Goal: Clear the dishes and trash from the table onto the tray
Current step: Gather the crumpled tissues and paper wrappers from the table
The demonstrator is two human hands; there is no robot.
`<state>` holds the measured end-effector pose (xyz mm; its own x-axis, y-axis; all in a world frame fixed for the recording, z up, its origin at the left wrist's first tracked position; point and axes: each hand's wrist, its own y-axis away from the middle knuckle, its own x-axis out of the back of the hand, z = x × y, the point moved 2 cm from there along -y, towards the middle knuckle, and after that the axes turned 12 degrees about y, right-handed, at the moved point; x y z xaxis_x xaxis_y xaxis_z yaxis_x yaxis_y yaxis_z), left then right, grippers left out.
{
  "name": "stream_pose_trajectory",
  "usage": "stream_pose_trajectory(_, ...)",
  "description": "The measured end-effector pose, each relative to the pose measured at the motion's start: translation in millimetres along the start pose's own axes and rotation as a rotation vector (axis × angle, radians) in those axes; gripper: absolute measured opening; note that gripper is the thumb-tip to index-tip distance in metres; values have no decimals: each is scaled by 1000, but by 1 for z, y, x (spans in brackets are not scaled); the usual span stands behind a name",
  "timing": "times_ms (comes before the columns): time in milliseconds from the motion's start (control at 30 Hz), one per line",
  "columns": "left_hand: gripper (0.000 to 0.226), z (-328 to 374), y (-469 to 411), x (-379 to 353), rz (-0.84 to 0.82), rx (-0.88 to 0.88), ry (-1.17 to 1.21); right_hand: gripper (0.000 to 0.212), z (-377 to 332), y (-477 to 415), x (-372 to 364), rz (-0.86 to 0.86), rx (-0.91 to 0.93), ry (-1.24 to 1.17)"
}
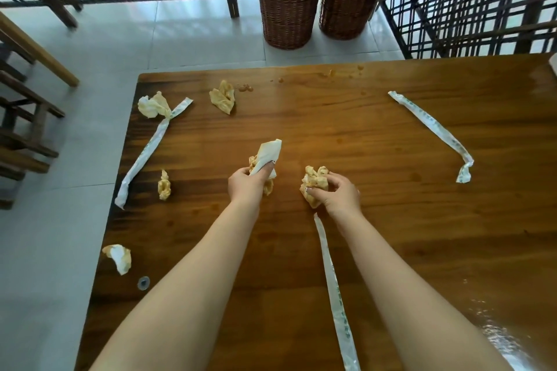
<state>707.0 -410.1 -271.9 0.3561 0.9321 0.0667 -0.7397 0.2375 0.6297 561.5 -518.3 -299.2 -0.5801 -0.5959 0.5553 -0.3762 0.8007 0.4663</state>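
Observation:
My left hand [245, 187] is shut on a stained crumpled napkin wad [268, 156] over the middle of the wooden table [376, 220]. Just to its right, my right hand [340, 194] grips another crumpled stained napkin [313, 182]. Loose stained napkins lie at the far left [153, 105], far middle-left [223, 96], left [164, 185] and on the near-left table edge [119, 257]. Long paper chopstick wrappers lie at the left [150, 149], the right [434, 132] and between my forearms [334, 292]. No tray is in view.
Brown sauce drops [247, 88] spot the far part of the table. A small round cap [143, 282] lies near the left edge. Two wicker baskets [289, 9] stand on the tiled floor beyond the table. Wooden chairs [27, 117] stand at the left.

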Motion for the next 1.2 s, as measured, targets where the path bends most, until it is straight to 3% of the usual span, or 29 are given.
stream_pose_trajectory(133,35,0,3,2,6,12,23,55,-5,3,-11,14,89,126)
stream_pose_trajectory(233,32,2,6,3,1,18,37,52,-12,4,-15,18,64,140)
stream_pose_trajectory(467,30,6,16,12,-2,42,80,30,-15,14,-8,-85,-53,-300)
stream_pose_trajectory(667,43,13,34,23,-10,13,55,23,-20,29,-1,-266,-128,-601)
stream_pose_trajectory(1033,55,32,79,62,1,-33,146,32,-47,66,-2,-376,-93,-735)
stream_pose_trajectory(1200,56,36,88,93,-14,-39,189,30,-69,86,-16,-394,-80,-662)
